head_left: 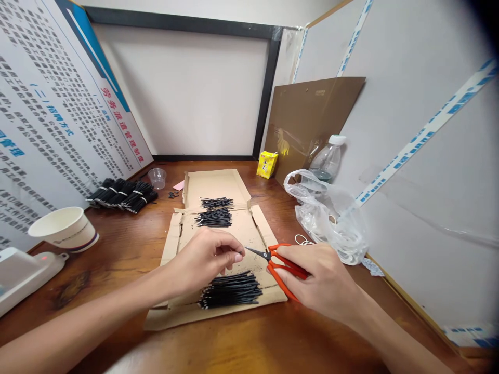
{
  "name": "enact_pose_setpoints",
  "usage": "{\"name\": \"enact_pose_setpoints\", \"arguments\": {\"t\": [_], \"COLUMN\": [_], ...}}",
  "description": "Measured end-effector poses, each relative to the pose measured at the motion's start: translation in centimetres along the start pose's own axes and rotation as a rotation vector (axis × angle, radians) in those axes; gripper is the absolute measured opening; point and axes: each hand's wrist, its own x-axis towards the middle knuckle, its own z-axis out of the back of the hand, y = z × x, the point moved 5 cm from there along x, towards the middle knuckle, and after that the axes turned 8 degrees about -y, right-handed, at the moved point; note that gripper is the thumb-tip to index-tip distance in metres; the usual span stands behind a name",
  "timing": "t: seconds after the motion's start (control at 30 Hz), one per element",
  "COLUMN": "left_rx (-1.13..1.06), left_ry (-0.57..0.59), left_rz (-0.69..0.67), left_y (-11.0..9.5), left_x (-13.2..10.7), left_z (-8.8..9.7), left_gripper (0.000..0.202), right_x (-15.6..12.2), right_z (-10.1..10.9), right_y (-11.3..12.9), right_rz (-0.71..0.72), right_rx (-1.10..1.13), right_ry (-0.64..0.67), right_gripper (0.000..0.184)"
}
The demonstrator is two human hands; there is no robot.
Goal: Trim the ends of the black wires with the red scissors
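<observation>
My right hand grips a pair of scissors by the red handles, with the dark pointed blades aimed left. Just left of the blade tips is my left hand, thumb and fingertips pinched together on something too small or hidden to make out. Beneath both hands lies an unfolded cardboard box. On its near part, below my left hand, rests a large pile of short black sticks with pale ends. Two smaller black piles lie farther back on the cardboard, and dark specks dot its surface.
Banded black bundles, a paper cup, a clear plastic cup and a white device stand left. On the right are a yellow box, a plastic bag, a bottle and a brown board. Partitions enclose the table.
</observation>
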Motion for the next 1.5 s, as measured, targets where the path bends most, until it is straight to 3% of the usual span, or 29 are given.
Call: {"name": "enact_pose_setpoints", "arguments": {"t": [0.13, 0.23, 0.4, 0.6, 0.83, 1.1, 1.3, 1.5], "left_rx": [0.267, 0.423, 0.428, 0.442, 0.545, 0.554, 0.393, 0.309], "left_ry": [-0.037, -0.068, -0.136, -0.212, -0.034, 0.042, 0.260, 0.246], "left_rz": [-0.177, -0.210, -0.165, -0.214, -0.256, -0.219, -0.119, -0.005], "left_y": [1.3, 3.4, 5.5, 5.4, 4.9, 3.2, 1.3, 2.0], "left_x": [0.9, 1.9, 2.9, 2.9, 1.7, 1.0, -0.9, -1.2], "left_z": [1.1, 2.0, 2.4, 2.4, 1.5, 0.7, -2.3, -3.3], "left_gripper": [0.015, 0.014, 0.011, 0.013, 0.023, 0.020, 0.012, 0.010], "right_x": [0.1, 0.1, -0.1, -0.1, -0.1, 0.0, 0.2, 0.2], "right_z": [0.3, 0.3, 0.3, 0.2, 0.2, -0.1, 0.1, 0.4], "right_y": [-0.1, -0.1, -0.2, -0.4, -0.2, -0.6, -0.6, -0.4], "right_rz": [-0.024, -0.022, -0.020, -0.034, -0.018, -0.016, -0.006, 0.008], "right_rx": [-0.017, -0.015, -0.011, -0.013, -0.041, -0.058, -0.080, -0.104], "right_ry": [-0.037, -0.047, -0.031, -0.034, -0.028, -0.047, -0.045, -0.065], "right_gripper": [0.016, 0.016, 0.016, 0.015, 0.016, 0.017, 0.014, 0.014]}}
